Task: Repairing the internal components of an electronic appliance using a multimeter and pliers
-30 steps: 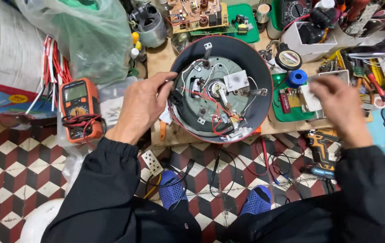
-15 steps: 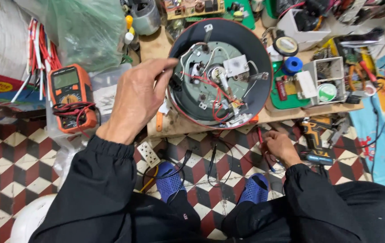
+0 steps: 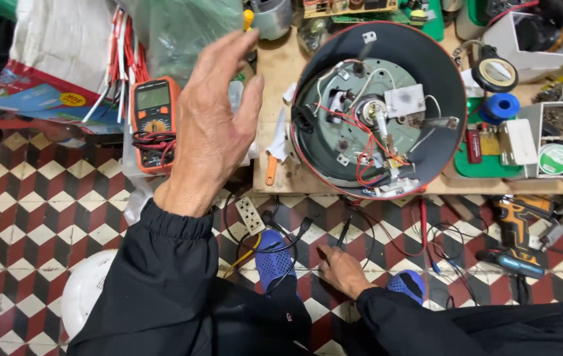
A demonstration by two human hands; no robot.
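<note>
While the left hand [image 3: 212,125] hovers spread above the orange multimeter [image 3: 153,122], the right hand [image 3: 340,269] pinches a black probe [image 3: 343,232].

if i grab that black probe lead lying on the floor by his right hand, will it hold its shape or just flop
Probably flop: the black probe lead trails into thin cable looping loosely over the tiled floor. Only the short probe tip by the right hand looks stiff. It seems light, and its loops may snag the neighbouring red wire.
</note>
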